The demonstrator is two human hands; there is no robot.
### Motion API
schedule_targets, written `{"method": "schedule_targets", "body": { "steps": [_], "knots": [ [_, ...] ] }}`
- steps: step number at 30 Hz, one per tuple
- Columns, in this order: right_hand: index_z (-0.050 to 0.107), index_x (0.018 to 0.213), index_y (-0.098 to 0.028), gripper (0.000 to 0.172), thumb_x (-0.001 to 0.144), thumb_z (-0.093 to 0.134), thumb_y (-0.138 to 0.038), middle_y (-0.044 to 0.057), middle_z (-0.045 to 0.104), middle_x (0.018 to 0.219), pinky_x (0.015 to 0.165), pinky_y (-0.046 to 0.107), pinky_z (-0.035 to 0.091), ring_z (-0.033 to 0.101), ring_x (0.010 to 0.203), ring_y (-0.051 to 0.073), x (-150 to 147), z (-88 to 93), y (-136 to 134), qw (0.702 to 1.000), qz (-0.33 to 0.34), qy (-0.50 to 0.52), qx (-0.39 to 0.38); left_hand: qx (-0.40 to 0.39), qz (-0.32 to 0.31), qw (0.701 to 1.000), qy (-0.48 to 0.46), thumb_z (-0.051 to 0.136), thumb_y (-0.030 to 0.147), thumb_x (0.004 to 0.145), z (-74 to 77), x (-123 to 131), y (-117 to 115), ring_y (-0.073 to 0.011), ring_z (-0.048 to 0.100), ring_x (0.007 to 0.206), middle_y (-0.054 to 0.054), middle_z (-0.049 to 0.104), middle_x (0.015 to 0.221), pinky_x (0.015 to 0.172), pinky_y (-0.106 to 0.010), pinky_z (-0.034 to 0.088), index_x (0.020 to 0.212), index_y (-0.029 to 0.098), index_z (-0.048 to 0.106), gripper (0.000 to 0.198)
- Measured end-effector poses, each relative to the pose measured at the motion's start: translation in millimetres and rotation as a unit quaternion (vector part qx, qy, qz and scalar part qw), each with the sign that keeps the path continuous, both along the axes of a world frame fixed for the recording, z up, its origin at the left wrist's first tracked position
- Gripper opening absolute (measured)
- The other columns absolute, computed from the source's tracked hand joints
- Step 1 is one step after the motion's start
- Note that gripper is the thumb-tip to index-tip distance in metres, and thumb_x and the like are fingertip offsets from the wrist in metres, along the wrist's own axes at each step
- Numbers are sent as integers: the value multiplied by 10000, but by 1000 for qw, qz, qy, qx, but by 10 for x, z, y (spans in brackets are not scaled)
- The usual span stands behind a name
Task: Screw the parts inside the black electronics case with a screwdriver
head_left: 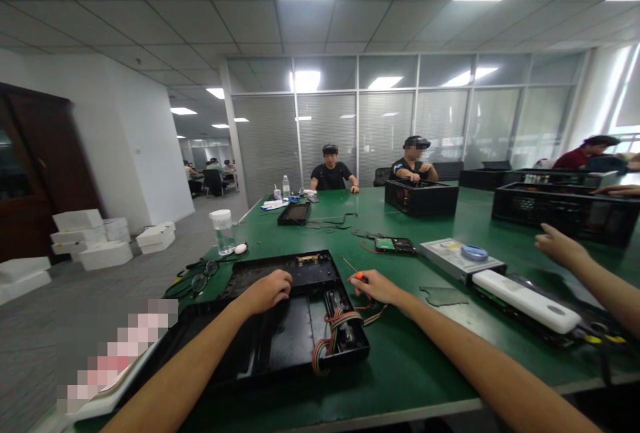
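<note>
A black electronics casing (300, 336), open at the top, lies in front of me on the green table. My left hand (267, 291) is over its middle, fingers curled down near an inner edge. Whether anything is pinched in them is hidden. Just right of the casing, my right hand (375, 286) grips a screwdriver (360, 275) by its orange handle, the thin shaft pointing up and left, apart from the casing. Multicoloured ribbon wires (320, 347) loop over the casing's right compartment. At the far part of the casing sits a small brass-coloured piece (309, 259).
A lidded cup (223, 236) and glasses (203, 281) stand left. To the right are a small green circuit board (393, 244), a metal drive box (453, 254) with blue tape (474, 253) and a white power strip (525, 299). Another person's hand (563, 247) reaches in; co-workers sit beyond.
</note>
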State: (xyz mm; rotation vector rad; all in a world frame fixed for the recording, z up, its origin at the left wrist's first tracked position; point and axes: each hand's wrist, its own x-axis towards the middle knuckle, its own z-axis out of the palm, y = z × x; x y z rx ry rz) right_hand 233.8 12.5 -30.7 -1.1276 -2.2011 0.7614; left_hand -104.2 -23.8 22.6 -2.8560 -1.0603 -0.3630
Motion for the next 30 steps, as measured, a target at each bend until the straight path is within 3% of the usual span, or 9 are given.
{"method": "schedule_targets", "body": {
  "steps": [4,7,10,15,19,24,30],
  "knots": [
    [624,858,-147,435,821,384,-508,12,631,674,462,205,381,452,417,78,11,9,2,1000,-1,0,4,20,4,999,-33,421,197,855,37,128,-92,-167,469,950,-57,538,972,863,-274,370,824,165,557,143],
    [624,844,-147,431,820,390,-508,12,628,668,471,203,385,457,427,78,31,4,18,1000,-4,2,2,-29,12,1000,-2,437,198,844,-24,244,-131,-147,516,830,-29,580,856,787,-248,398,857,173,561,127],
    [619,851,-146,429,818,393,-510,14,629,670,464,200,383,459,429,79,47,-5,33,1000,-9,7,0,-58,-16,998,21,471,177,818,-63,332,-118,-145,531,851,-19,603,906,803,-239,391,939,191,577,162],
    [621,878,-144,447,815,390,-522,15,629,664,451,206,381,457,421,83,46,-11,37,1000,-5,21,8,-82,-75,992,55,441,166,832,121,531,7,-142,561,838,-21,641,872,825,-229,382,894,197,637,208],
    [595,963,-145,442,813,404,-515,16,635,691,443,206,382,456,416,81,52,-6,38,999,-11,40,-1,-74,-85,994,15,429,170,833,217,805,147,-140,577,791,-38,647,855,783,-222,404,908,166,637,221],
    [594,961,-144,416,822,406,-488,16,633,686,439,207,382,454,413,78,74,-8,42,999,-10,44,-2,-125,-64,990,-27,455,124,777,-2,1028,256,-115,581,637,-23,648,717,665,-191,424,879,137,652,222],
    [496,1141,-148,442,822,437,-447,6,615,658,434,203,386,446,410,75,63,-17,36,998,-14,53,-12,-178,-25,980,-81,387,188,842,-226,946,229,-108,585,623,-41,649,820,621,-196,437,1023,137,608,291]
  ]
}}
